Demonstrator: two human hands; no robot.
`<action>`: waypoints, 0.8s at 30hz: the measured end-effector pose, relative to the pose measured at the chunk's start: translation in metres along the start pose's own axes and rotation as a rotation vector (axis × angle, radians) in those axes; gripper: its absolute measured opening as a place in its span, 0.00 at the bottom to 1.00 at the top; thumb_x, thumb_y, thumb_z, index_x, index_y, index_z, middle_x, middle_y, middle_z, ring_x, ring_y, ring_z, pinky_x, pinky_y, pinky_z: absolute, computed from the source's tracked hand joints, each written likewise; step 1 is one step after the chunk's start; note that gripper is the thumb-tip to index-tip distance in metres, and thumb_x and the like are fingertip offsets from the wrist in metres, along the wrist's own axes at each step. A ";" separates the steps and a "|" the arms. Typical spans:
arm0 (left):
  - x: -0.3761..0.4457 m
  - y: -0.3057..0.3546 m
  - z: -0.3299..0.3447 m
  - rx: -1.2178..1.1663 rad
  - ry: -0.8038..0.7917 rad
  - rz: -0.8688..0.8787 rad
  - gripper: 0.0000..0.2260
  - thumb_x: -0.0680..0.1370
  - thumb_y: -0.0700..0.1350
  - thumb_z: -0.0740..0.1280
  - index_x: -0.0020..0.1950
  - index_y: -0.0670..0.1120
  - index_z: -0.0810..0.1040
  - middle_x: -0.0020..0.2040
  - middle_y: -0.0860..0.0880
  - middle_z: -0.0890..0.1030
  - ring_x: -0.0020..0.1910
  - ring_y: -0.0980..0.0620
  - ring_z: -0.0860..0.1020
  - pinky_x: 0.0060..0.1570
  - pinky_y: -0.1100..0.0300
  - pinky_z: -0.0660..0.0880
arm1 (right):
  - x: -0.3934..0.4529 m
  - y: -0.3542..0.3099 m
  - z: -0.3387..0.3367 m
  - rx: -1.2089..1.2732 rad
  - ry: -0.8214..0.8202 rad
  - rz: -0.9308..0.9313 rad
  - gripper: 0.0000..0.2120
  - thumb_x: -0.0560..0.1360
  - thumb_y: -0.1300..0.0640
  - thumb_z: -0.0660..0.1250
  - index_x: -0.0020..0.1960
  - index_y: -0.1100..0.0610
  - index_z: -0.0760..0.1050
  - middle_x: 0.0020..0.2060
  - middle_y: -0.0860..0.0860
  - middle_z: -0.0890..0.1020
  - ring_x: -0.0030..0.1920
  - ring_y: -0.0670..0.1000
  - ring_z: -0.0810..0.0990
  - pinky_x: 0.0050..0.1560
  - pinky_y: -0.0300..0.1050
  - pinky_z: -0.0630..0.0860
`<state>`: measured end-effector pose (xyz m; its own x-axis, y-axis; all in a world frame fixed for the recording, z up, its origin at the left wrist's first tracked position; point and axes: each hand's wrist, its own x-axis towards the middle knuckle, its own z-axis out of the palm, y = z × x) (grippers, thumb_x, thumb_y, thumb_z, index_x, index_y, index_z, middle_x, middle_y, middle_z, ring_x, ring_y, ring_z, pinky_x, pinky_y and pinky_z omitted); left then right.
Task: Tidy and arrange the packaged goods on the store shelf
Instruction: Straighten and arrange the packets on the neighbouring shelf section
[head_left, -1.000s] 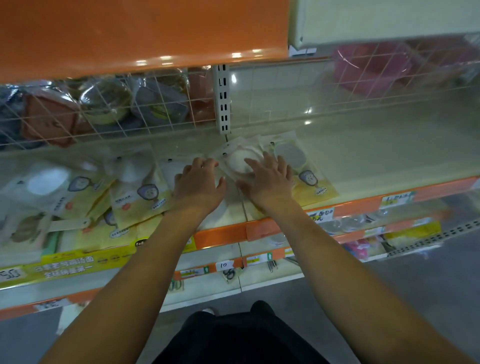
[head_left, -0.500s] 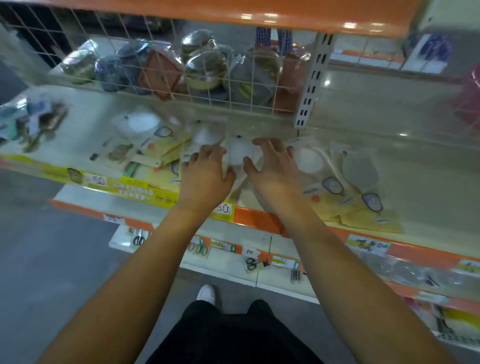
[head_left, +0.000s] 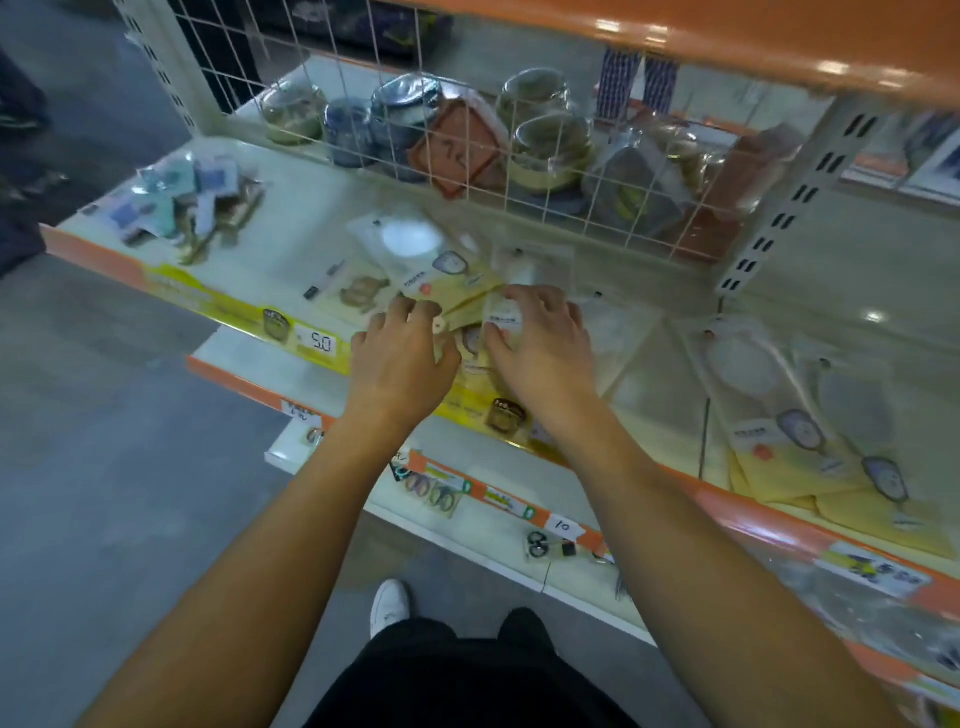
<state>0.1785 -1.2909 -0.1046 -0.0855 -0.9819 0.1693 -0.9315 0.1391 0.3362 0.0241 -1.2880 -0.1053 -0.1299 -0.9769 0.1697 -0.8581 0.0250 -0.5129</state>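
Observation:
Flat yellow-and-clear packets (head_left: 470, 312) lie in a loose pile at the middle of the cream shelf (head_left: 306, 244). My left hand (head_left: 402, 353) sits on the pile's left side, its fingers curled over the packet edges. My right hand (head_left: 543, 345) is on the right side, pinching a packet with a white label between thumb and fingers. One more packet (head_left: 415, 244) lies behind the pile. Several of the same packets (head_left: 810, 441) are spread out at the right. The packets under my palms are hidden.
A wire mesh divider (head_left: 467, 171) stands behind the packets, with wrapped bowls (head_left: 548, 140) beyond it. Small blue-green packs (head_left: 176, 208) lie at the shelf's left end. An orange shelf (head_left: 727, 36) hangs overhead. A lower shelf (head_left: 441, 493) holds scissors.
Both hands have moved left along the shelf, from the packets by the upright post to the middle pile. Their fingers have gone from lying flat to curled.

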 end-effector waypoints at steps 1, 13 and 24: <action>0.005 -0.008 -0.002 -0.010 -0.004 0.006 0.18 0.77 0.51 0.62 0.65 0.47 0.72 0.63 0.44 0.74 0.60 0.39 0.73 0.55 0.45 0.70 | 0.003 -0.007 0.005 -0.003 0.006 0.014 0.23 0.76 0.45 0.65 0.69 0.50 0.71 0.66 0.52 0.71 0.66 0.58 0.69 0.62 0.54 0.70; 0.066 -0.099 -0.018 -0.048 -0.033 0.100 0.18 0.76 0.50 0.65 0.64 0.46 0.74 0.61 0.43 0.75 0.59 0.37 0.74 0.54 0.45 0.70 | 0.042 -0.081 0.066 -0.066 0.031 0.030 0.22 0.75 0.46 0.66 0.67 0.51 0.72 0.65 0.53 0.72 0.65 0.59 0.70 0.62 0.56 0.71; 0.080 -0.138 -0.024 -0.050 -0.089 0.061 0.18 0.77 0.50 0.63 0.66 0.47 0.72 0.63 0.44 0.73 0.60 0.38 0.73 0.55 0.46 0.69 | 0.074 -0.107 0.089 -0.108 -0.049 0.038 0.22 0.77 0.44 0.63 0.69 0.46 0.69 0.68 0.50 0.68 0.68 0.56 0.65 0.67 0.52 0.65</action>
<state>0.3084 -1.3852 -0.1149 -0.1745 -0.9787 0.1082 -0.9050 0.2027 0.3741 0.1502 -1.3821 -0.1132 -0.1409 -0.9840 0.1089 -0.9020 0.0822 -0.4239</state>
